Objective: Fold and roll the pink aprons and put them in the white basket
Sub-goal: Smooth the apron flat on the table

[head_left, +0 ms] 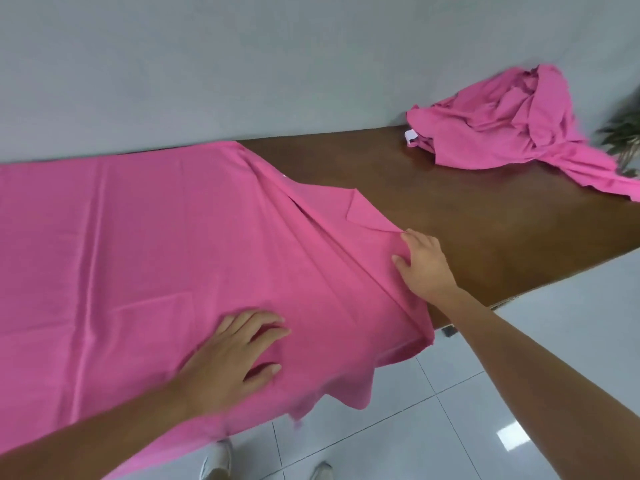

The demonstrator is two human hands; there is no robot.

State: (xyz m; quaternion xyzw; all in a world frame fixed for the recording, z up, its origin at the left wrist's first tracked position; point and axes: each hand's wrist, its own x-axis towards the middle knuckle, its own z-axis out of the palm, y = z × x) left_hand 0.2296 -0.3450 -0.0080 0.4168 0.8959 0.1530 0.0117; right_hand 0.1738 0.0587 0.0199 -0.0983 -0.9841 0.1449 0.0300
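You have one pink apron (pixel 156 254) laid out flat on the brown table (pixel 467 209). Its long axis runs left to right along the table, from the far left of the view to the end under your right hand. The near edge hangs over the table's front, above the tiled floor (pixel 485 410).

Your left hand (pixel 235 351) lies flat on the cloth near that front edge, fingers spread and pressing down. Your right hand (pixel 426 268) is at the apron's right end, fingers curled into a raised fold of the fabric at the slanted edge. It appears to pinch the fold rather than just rest on it.

The relation that matters is this: the cloth stretches away to your left, and the right hand alone is at the free end. Any fold or roll that begins here would most likely travel leftward along the long axis. The left hand, nearer the middle, is placed to pin the cloth while it goes.

A heap of pink aprons (pixel 512 126) sits at the far right of the table against the wall, well apart from both hands and nearer your right arm. The white basket is not in view.
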